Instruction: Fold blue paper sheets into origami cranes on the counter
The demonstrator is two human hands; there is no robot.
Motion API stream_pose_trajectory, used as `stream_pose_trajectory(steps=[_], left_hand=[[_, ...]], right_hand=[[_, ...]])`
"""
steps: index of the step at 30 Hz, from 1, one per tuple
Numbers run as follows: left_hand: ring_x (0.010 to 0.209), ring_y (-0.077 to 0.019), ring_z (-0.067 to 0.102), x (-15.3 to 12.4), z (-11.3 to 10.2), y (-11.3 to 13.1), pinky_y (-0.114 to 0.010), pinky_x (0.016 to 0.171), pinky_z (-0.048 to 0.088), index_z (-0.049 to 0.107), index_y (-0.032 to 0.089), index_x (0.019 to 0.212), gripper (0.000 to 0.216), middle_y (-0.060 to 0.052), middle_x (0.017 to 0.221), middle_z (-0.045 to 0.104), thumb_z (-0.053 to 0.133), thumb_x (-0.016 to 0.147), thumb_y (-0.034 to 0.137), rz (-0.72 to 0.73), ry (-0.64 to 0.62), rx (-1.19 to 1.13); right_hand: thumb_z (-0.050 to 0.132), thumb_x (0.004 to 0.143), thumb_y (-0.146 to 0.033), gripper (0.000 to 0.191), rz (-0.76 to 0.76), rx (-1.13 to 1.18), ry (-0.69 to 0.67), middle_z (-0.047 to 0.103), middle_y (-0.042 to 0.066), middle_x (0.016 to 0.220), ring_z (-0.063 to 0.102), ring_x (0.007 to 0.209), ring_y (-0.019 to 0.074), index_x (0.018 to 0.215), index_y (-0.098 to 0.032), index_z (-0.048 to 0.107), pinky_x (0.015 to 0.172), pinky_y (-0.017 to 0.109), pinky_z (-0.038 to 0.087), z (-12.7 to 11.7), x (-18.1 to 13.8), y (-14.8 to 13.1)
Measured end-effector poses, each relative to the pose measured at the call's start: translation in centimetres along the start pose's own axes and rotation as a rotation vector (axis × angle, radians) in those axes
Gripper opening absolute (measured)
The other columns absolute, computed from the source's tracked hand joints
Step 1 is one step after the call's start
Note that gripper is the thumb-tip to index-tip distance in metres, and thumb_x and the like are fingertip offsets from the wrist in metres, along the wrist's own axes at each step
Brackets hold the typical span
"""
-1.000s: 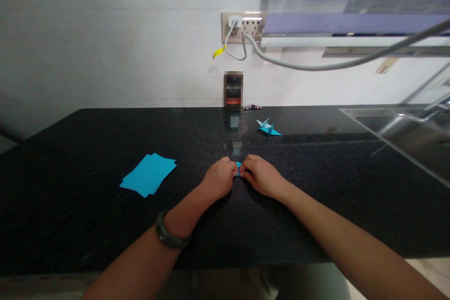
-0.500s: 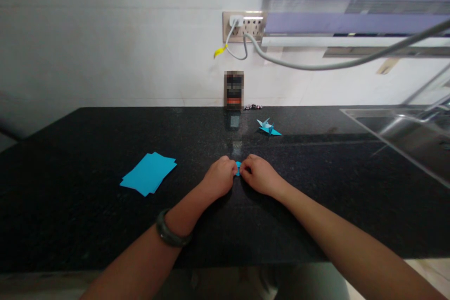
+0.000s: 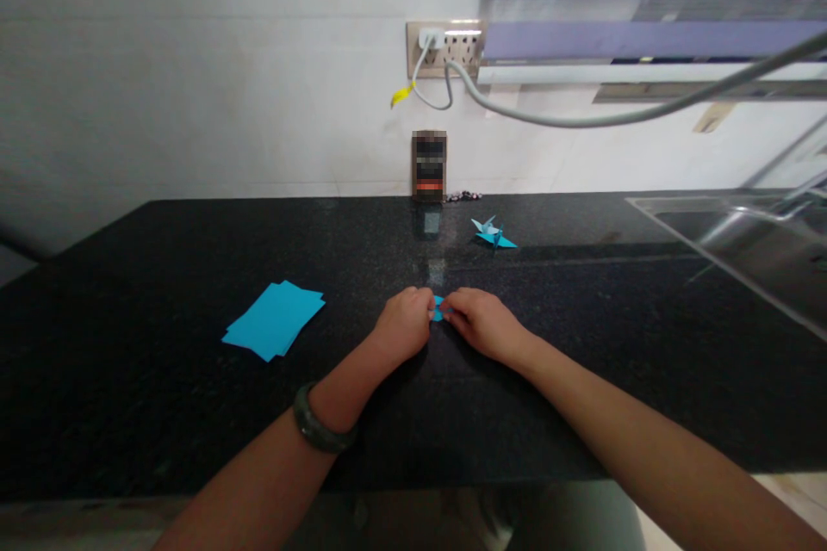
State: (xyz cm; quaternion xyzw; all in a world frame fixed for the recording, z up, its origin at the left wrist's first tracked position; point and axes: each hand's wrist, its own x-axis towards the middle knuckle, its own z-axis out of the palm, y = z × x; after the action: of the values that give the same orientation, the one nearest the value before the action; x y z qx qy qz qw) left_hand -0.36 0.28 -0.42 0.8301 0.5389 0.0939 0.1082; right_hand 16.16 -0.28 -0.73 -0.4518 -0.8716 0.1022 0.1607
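Between my fingertips is a small folded piece of blue paper (image 3: 438, 310), mostly covered by my hands and low over the black countertop. My left hand (image 3: 406, 320) is closed on its left side, the fingers curled and pressed together. From the right, my right hand (image 3: 481, 318) pinches the same paper between thumb and fingers. Off to the left lies a loose stack of blue paper sheets (image 3: 274, 320). Beyond my hands two folded paper cranes, a pale one (image 3: 486, 226) and a blue one (image 3: 497, 239), sit close together.
A phone-like dark object (image 3: 430, 165), blurred out, leans upright against the wall with a beaded strand (image 3: 465, 195) beside it. A metal sink (image 3: 768, 232) is set into the countertop (image 3: 194, 413) at right. Above, a grey cable (image 3: 581, 120) runs from the wall socket (image 3: 445, 50).
My right hand's fingers have shifted and straightened slightly over the blue paper. My left hand stays almost where it was, still holding the paper.
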Motion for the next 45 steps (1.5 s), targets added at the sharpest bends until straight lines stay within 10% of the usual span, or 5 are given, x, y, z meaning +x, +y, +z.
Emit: stream_pose_trajectory(steps=[4,36,45], left_hand=[[0.079,-0.0178,0.055,0.2,0.1,-0.1,-0.029,0.072,0.042,0.058,0.016,0.082,0.012,-0.006,0.082,0.060,0.047,0.079,0.016,0.001,0.003,-0.025],[0.091,-0.0254,0.044,-3.2,-3.0,1.6,-0.034,0.066,0.043,0.063,0.022,0.102,0.036,-0.011,0.094,0.050,0.029,0.089,0.024,0.100,-0.116,0.330],[0.093,-0.0249,0.045,-2.4,-2.2,0.4,-0.036,0.073,0.041,0.064,0.027,0.105,0.036,-0.010,0.099,0.052,0.032,0.088,0.025,0.047,-0.033,0.297]], right_hand=[[0.040,0.087,-0.020,0.030,-0.193,-0.135,-0.083,0.057,0.006,0.080,0.052,0.078,0.0164,0.107,-0.022,0.062,0.068,0.025,0.037,-0.5,-0.8,0.3],[0.040,0.084,-0.014,0.035,-0.063,-0.150,-0.027,0.052,0.006,0.082,0.048,0.076,0.0157,0.111,-0.021,0.061,0.067,0.026,0.036,-1.0,-1.2,0.0],[0.046,0.080,-0.017,0.022,-0.152,-0.187,-0.199,0.056,0.009,0.081,0.051,0.078,0.0184,0.085,-0.013,0.067,0.074,0.030,0.039,-2.4,-1.6,-1.7]])
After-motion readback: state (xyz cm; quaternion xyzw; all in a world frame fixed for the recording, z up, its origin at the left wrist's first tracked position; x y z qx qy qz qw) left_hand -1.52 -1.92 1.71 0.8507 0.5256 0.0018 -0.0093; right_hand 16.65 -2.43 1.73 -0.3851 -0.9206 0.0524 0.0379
